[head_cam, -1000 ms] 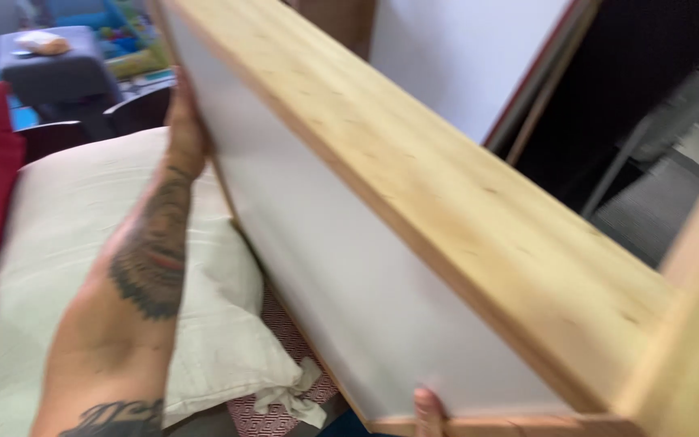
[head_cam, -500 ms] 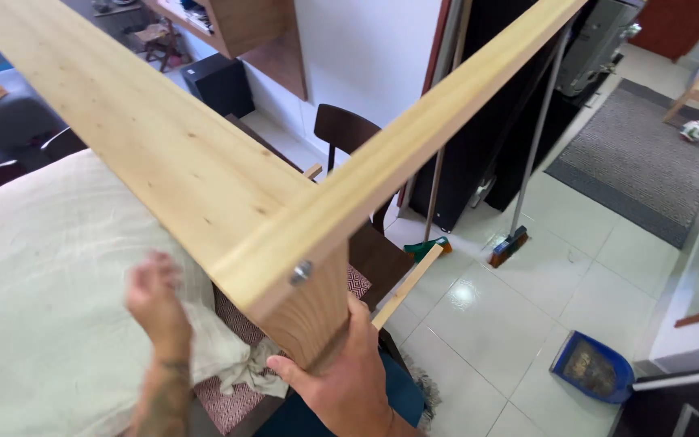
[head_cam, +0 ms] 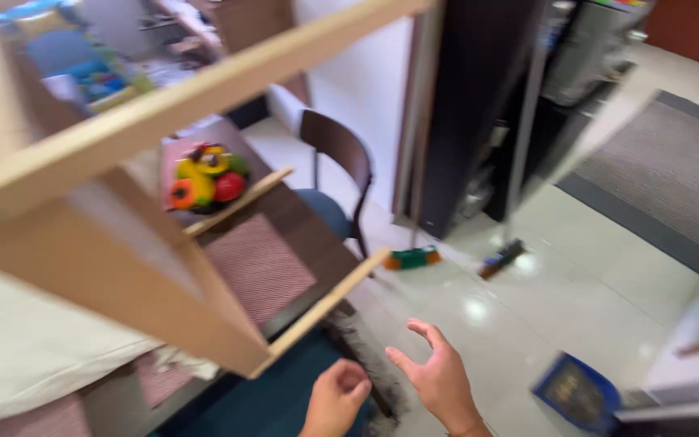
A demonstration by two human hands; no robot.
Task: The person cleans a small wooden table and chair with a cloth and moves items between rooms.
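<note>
bright daylight indoors, glare spot on the glossy floor tiles point(head_cam: 476, 307), heavy motion blur everywhere, edges maybe smeared worst
</note>
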